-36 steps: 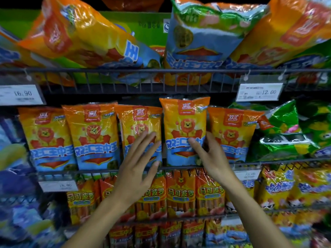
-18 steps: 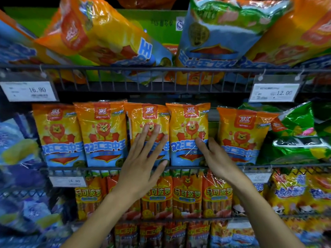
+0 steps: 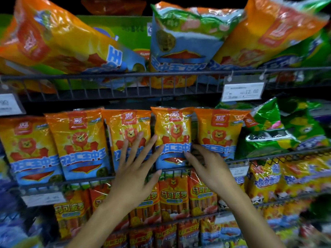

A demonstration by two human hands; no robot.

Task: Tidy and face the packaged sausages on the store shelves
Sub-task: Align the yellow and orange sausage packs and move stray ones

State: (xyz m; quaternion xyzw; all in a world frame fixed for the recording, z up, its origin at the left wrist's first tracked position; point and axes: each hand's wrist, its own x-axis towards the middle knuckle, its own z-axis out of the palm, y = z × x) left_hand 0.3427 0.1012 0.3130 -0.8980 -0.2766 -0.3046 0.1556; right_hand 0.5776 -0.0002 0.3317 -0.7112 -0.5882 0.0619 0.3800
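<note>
- Middle shelf (image 3: pixel 100 179): five orange-and-blue lion packs stand upright in a row behind the wire rail.
- Left hand (image 3: pixel 133 173): fingers spread and straight, palm toward the shelf, laid across the lower part of the third pack (image 3: pixel 125 133). Fingertips reach up to the lion print; one fingertip lies at the left edge of the fourth pack (image 3: pixel 172 136).
- Right hand (image 3: pixel 208 166): at the lower right edge of the fourth pack, in the gap before the fifth pack (image 3: pixel 219 135). A fingertip touches the pack's blue band; the other fingers curve behind its edge, so it looks like a light pinch, though the grip is partly hidden.
- Fourth pack sits a little higher than its neighbours, face forward, just beside the third.
- First pack (image 3: pixel 26 149) and second pack (image 3: pixel 78 144), far left, lean slightly and touch each other.
- Green bags (image 3: pixel 268 133), right of the fifth pack, lie slumped and tilted.
- Top shelf: big orange bags (image 3: pixel 59 38) lie slanted; a blue-green bag (image 3: pixel 182 40) stands between them.
- Price tag (image 3: pixel 242 92) hangs from the top rail, right side, reading 12.00.
- Lower shelf: narrow orange sausage packs (image 3: pixel 172 196) stand in a row under the hands, partly covered by the wrists.
- Frame edges are blurred; far-left items cannot be read.
</note>
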